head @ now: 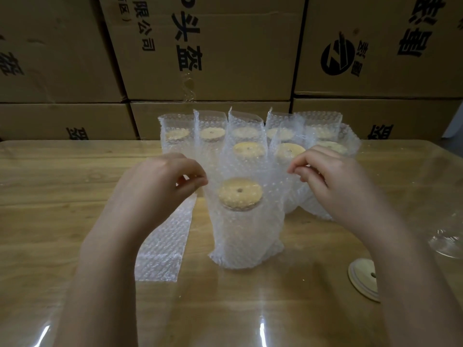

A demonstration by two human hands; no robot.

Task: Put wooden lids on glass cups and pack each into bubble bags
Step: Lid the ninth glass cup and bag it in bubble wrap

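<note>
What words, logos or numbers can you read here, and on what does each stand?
"头盔": large black print, turned sideways, on the middle brown cardboard box.
"限公司": smaller print on the same box; the bracketed line beside it is cut off.
A round black logo on the right brown cardboard box: the characters beside it are too warped to read.
No text on the clear bubble bag or round wooden lid.

A clear bubble bag holding a lidded glass cup stands on the pale wooden table, with flat empty bubble bags lying just left of it and rows of packed bubble bags behind. A round wooden lid lies to the right with a bare glass cup beyond it. Brown cardboard boxes are stacked behind the table.
</note>
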